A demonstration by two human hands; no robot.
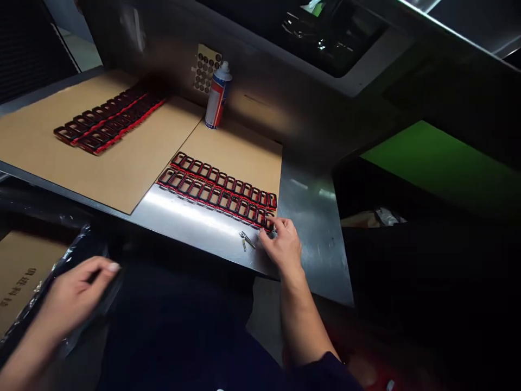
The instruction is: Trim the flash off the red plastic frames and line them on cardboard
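Note:
Two rows of small black rectangular frames with red edges (pixel 215 194) lie side by side on the bench. My right hand (pixel 284 244) is at the near row's right end, its thumb and forefinger closed about the last black and red frame (pixel 269 221). Just left of that hand, a small metal nail clipper (pixel 247 239) rests on the bare metal. My left hand (pixel 75 293) hangs off the bench's front edge at lower left, slightly blurred. Its thumb and forefinger tips meet; anything between them is too small to make out.
More black and red frames (pixel 109 117) lie in rows on a cardboard sheet (pixel 126 163) at left. A spray can (pixel 217 98) stands at the back near a sheet of round stickers (pixel 205 68). The metal bench (pixel 309 239) has a wall behind. A plastic-lined carton (pixel 24 271) sits lower left.

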